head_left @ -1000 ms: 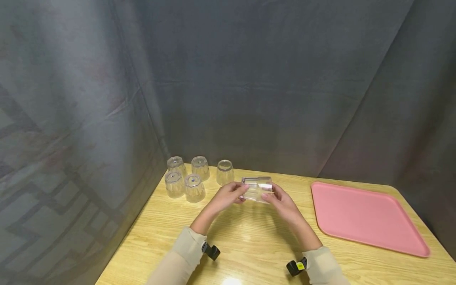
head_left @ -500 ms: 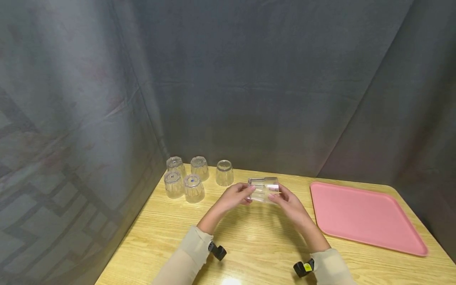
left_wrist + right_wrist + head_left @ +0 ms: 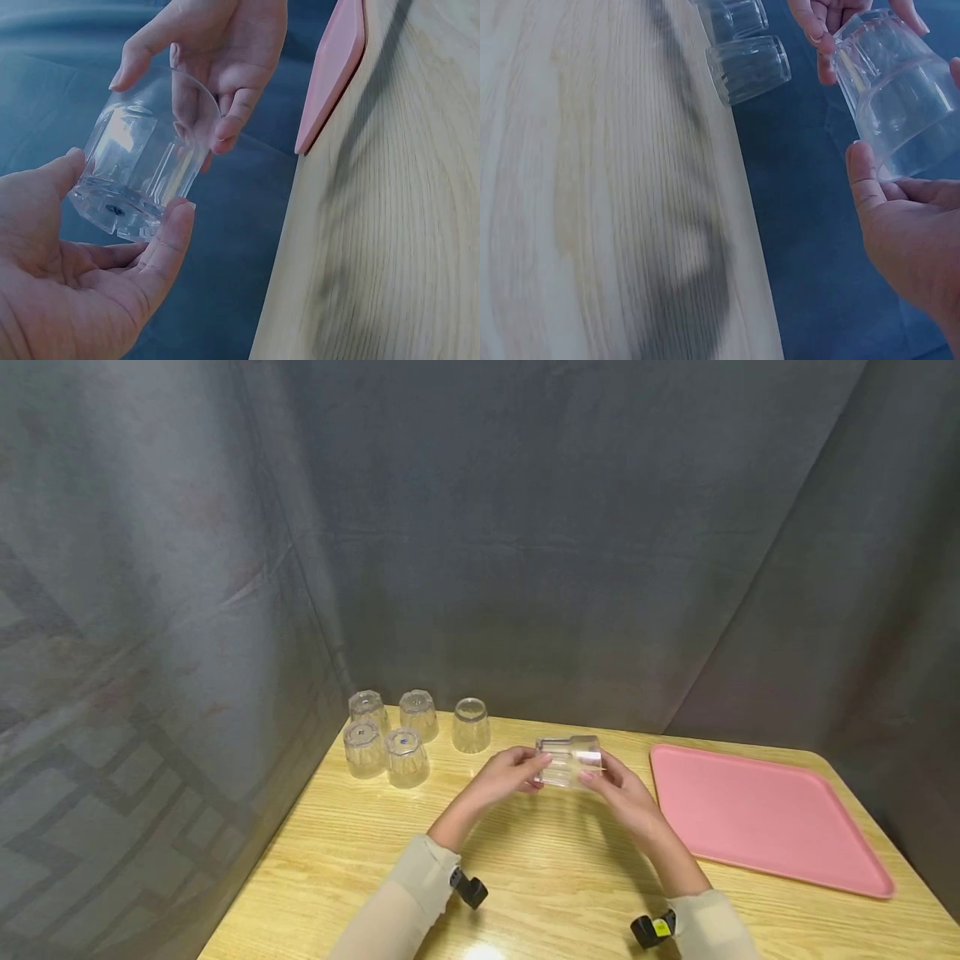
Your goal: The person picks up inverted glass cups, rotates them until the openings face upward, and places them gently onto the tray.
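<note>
A clear drinking glass (image 3: 568,762) lies on its side in the air above the table, held between both hands. My left hand (image 3: 512,775) grips its base end, thumb on one side and fingers on the other, as the left wrist view shows at the faceted base (image 3: 120,210). My right hand (image 3: 626,793) grips the rim end, with the thumb (image 3: 864,169) at the rim in the right wrist view. The glass's mouth points right, toward the pink tray (image 3: 765,814).
Several upside-down glasses (image 3: 407,758) stand grouped at the table's back left. One more glass (image 3: 471,727) stands a little to their right. The wooden table (image 3: 540,877) ends at a dark grey curtain (image 3: 510,568) behind and at the left.
Both hands have moved right together with the glass, bringing it closer to the pink tray. Their grip looks the same, and the standing glasses have stayed in place.
</note>
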Demonstrator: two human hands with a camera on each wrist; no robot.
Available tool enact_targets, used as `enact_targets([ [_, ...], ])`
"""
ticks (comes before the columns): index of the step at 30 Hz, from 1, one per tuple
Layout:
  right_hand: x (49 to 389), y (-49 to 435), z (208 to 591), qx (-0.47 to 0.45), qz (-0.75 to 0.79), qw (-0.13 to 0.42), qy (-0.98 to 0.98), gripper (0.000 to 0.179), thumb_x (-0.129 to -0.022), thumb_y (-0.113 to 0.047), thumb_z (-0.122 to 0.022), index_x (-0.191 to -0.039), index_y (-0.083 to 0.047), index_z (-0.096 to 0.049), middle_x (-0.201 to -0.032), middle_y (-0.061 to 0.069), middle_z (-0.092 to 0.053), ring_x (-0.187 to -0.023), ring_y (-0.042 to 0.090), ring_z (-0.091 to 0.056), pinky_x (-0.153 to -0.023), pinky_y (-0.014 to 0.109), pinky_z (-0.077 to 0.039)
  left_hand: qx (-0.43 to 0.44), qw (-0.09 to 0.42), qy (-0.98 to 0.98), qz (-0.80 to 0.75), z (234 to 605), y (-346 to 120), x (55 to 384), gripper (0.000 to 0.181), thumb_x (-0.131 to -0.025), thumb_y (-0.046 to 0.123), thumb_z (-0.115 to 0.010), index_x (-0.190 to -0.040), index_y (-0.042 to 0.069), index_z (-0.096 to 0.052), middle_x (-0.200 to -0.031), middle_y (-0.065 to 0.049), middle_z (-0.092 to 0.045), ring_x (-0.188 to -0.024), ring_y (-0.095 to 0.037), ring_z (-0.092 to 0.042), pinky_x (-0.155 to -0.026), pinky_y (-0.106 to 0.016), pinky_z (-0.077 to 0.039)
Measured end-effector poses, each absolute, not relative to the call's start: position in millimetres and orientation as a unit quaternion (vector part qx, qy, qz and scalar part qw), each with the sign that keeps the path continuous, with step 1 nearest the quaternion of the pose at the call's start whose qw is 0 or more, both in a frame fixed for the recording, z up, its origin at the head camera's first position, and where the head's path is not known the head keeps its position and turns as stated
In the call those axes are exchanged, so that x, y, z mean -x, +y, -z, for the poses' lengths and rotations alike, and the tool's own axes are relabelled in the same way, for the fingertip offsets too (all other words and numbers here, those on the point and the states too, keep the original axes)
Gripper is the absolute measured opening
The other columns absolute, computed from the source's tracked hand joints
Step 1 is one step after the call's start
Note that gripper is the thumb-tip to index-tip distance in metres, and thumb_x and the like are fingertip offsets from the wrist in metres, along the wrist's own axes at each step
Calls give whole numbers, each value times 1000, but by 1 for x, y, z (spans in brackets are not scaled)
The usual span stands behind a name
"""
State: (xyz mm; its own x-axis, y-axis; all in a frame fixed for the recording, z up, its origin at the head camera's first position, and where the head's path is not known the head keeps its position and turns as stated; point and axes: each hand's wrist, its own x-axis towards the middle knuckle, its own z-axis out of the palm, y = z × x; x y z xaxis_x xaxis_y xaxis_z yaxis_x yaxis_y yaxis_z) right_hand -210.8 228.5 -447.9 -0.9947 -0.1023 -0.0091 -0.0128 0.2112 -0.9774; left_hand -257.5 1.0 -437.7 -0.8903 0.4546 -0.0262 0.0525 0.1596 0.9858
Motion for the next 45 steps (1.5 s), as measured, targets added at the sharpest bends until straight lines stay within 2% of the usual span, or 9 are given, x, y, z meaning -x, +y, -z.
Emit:
enact_targets([
  [12,201,249,450,42,608,27,792,73,-104,-36,-59,-159,-2,-25,-150,21,-46,-136,32,-45,-113,46,-36,-191,178,737,-623,442,21,257,57,-103,37,-59,-135,-10,-54,-108,-16,-68,-92,-25,-70,-92,-51,-56],
  [18,197,260,451,46,601,17,798,72,-104,-32,-58,-157,3,-26,-150,25,-46,-133,24,-49,-101,16,-40,-192,183,734,-625,445,32,257,54,-103,36,-60,-132,-10,-56,-102,-13,-68,-89,-21,-69,-91,-52,-56],
  [21,196,264,450,50,599,14,799,70,-105,-31,-57,-157,4,-27,-151,25,-45,-133,21,-48,-97,10,-38,-190,188,729,-630,445,37,257,55,-103,36,-60,-133,-10,-55,-101,-13,-68,-89,-22,-69,-92,-53,-56],
  [24,194,268,449,53,596,14,801,69,-105,-32,-55,-157,4,-27,-153,25,-42,-138,28,-43,-105,19,-38,-190,190,728,-631,445,42,257,56,-103,37,-59,-133,-11,-55,-100,-13,-68,-92,-26,-71,-92,-51,-56],
  [29,193,275,448,52,598,15,800,72,-106,-32,-55,-158,4,-22,-158,26,-34,-145,38,-33,-117,50,-29,-194,191,726,-632,447,50,258,55,-104,36,-58,-133,-11,-55,-99,-13,-68,-93,-28,-71,-92,-51,-56],
  [31,192,278,448,52,599,15,799,73,-106,-32,-55,-158,5,-20,-160,27,-30,-146,39,-30,-118,52,-26,-194,193,725,-632,448,53,257,55,-103,36,-59,-133,-10,-55,-99,-13,-68,-94,-29,-71,-92,-52,-56],
  [34,191,283,449,51,595,8,802,73,-106,-31,-55,-158,5,-20,-161,27,-27,-147,40,-27,-115,32,-34,-195,198,724,-631,448,58,256,57,-103,38,-59,-134,-10,-55,-99,-11,-68,-97,-32,-71,-92,-51,-56],
  [38,190,288,450,45,595,-6,802,73,-106,-31,-55,-157,8,-21,-161,29,-26,-147,40,-27,-95,4,-34,-198,207,720,-632,447,65,255,58,-103,40,-58,-134,-10,-54,-100,-10,-68,-102,-38,-70,-93,-52,-55],
  [45,189,297,448,40,593,-21,804,69,-106,-29,-55,-156,7,-25,-156,29,-34,-136,15,-42,-95,4,-36,-206,207,715,-635,447,78,255,58,-104,39,-56,-135,-10,-54,-99,-13,-69,-104,-43,-68,-94,-54,-55],
])
